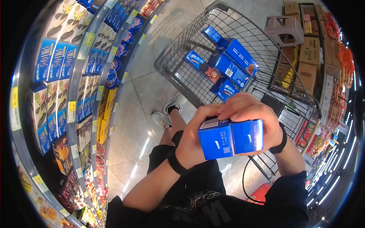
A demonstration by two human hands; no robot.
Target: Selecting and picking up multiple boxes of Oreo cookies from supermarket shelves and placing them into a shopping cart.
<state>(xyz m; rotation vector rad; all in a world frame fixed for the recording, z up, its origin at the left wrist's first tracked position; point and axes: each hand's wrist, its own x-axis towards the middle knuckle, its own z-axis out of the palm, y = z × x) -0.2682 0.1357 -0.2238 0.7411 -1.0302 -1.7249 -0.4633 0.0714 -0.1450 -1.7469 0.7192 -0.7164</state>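
Observation:
Two blue snack boxes sit side by side in front of my chest. My left hand [192,138] grips the left blue box [215,141] from its left side and top. My right hand [253,112] wraps over the top of the right blue box [248,135], fingers curled down its far side. The two boxes touch each other. Just beyond my hands stands a grey wire shopping cart [178,49] holding several more blue boxes [232,62] of the same kind.
Curved store shelves [76,76] packed with blue, green and dark snack packs run along my left. A grey plastic stool [285,30] and stacked cardboard cartons [310,53] stand past the cart at upper right. The tiled floor [129,125] lies between shelves and cart.

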